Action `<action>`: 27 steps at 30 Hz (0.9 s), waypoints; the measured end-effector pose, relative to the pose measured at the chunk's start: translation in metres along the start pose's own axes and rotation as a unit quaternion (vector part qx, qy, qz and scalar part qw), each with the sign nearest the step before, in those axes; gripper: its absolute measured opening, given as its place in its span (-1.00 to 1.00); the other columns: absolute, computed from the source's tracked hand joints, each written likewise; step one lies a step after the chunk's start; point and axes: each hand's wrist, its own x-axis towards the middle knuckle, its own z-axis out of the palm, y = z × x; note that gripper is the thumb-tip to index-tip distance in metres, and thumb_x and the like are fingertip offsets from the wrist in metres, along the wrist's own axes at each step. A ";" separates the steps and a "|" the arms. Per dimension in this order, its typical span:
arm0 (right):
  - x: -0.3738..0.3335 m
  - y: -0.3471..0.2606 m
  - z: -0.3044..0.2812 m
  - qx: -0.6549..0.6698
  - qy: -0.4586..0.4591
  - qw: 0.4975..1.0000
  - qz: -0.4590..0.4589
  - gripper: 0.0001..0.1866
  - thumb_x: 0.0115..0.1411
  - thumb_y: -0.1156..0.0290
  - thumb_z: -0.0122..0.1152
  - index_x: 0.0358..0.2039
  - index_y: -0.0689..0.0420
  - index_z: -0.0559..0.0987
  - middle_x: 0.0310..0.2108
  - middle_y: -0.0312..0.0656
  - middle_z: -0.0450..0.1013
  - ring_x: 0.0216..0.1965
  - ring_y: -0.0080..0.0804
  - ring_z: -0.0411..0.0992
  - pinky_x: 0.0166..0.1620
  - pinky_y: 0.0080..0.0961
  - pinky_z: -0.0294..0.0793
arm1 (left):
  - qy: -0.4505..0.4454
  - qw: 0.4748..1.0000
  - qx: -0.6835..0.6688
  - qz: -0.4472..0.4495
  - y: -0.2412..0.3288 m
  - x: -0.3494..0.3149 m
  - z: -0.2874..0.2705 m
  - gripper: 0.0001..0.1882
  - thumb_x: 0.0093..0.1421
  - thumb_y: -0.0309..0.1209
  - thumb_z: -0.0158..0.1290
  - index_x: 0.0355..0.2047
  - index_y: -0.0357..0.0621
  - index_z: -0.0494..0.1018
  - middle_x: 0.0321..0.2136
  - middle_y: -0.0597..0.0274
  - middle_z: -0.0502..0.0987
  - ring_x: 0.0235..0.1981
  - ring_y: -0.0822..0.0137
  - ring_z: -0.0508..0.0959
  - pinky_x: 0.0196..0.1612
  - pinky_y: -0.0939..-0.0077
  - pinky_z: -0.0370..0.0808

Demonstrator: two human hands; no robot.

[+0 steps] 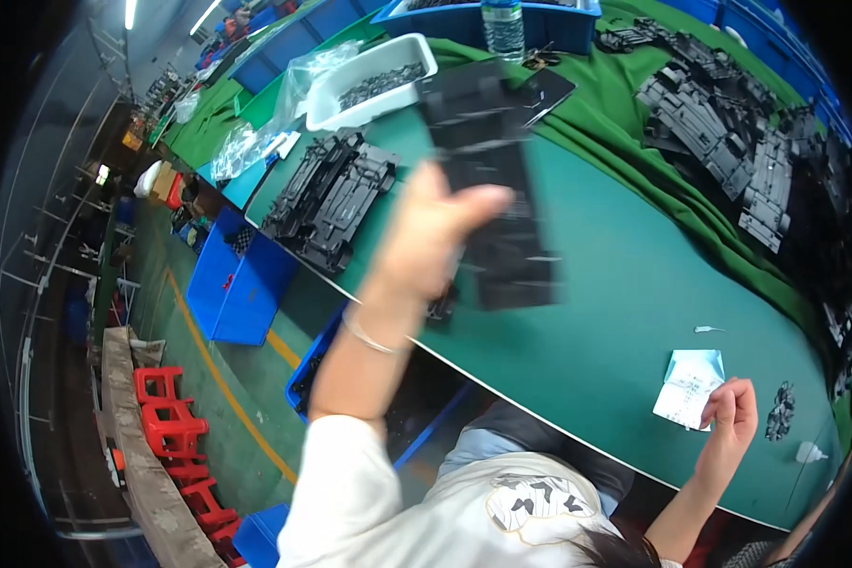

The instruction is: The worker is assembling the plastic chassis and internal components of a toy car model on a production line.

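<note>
My left hand (428,227) is raised over the table, its thumb across a long, dark rectangular plastic part (502,208) that is smeared by motion. At the right, my right hand (734,407) is closed with fingers curled together, beside a printed paper slip (688,390). Whether it pinches the slip's edge or something small is not clear. Left of my left hand, several similar black plastic frames (336,199) lie stacked at the table's edge. Close to my right hand is a small pile of dark pieces (780,412).
A white bin (374,83) of small dark parts stands at the back left, beside a water bottle (505,30). Black parts (710,128) heap on green cloth at the right. A small white bottle (809,452) sits at the right edge. Red stools (172,426) line the floor at left.
</note>
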 end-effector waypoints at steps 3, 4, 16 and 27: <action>0.011 -0.003 -0.014 -0.056 -0.027 0.996 0.069 -0.90 0.03 0.50 -0.05 -0.59 0.20 0.32 -0.68 -0.37 0.20 -0.66 -0.72 0.15 -0.61 -0.81 0.10 | -0.005 0.985 0.140 -0.097 0.021 0.008 -0.095 -0.54 -0.11 -0.52 0.06 -0.15 -0.27 0.22 -0.31 0.26 0.39 -0.31 0.45 0.40 -0.20 0.55 0.34; 0.018 -0.012 -0.017 -0.084 -0.067 0.992 0.067 -0.91 0.01 0.51 -0.02 -0.58 0.22 0.33 -0.67 -0.36 0.21 -0.63 -0.70 0.18 -0.58 -0.79 0.14 | -0.002 0.975 0.158 -0.159 0.023 0.007 -0.120 -0.50 -0.12 -0.53 0.07 -0.12 -0.28 0.20 -0.24 0.25 0.37 -0.28 0.44 0.38 -0.18 0.55 0.32; 0.232 0.023 0.039 -0.550 0.078 0.777 -0.295 -0.42 -0.19 0.28 0.23 -0.11 0.05 0.24 -0.19 -0.08 0.23 -0.12 -0.13 0.18 -0.14 -0.25 0.21 | 0.083 0.590 0.803 -0.030 0.035 -0.012 -0.128 -0.56 -0.16 -0.48 0.10 -0.24 -0.28 0.21 -0.35 -0.02 0.35 -0.29 0.07 0.37 -0.26 0.33 0.33; 0.216 0.016 0.031 -0.343 0.108 0.894 -0.269 -0.65 -0.17 0.56 0.16 -0.34 0.21 0.27 -0.39 -0.05 0.25 -0.32 -0.16 0.27 -0.28 -0.41 0.28 | -0.277 0.908 0.314 -0.021 -0.046 -0.014 0.036 -0.50 0.00 -0.44 0.00 -0.05 -0.23 0.10 -0.13 0.05 0.28 -0.09 0.26 0.32 -0.08 0.44 0.28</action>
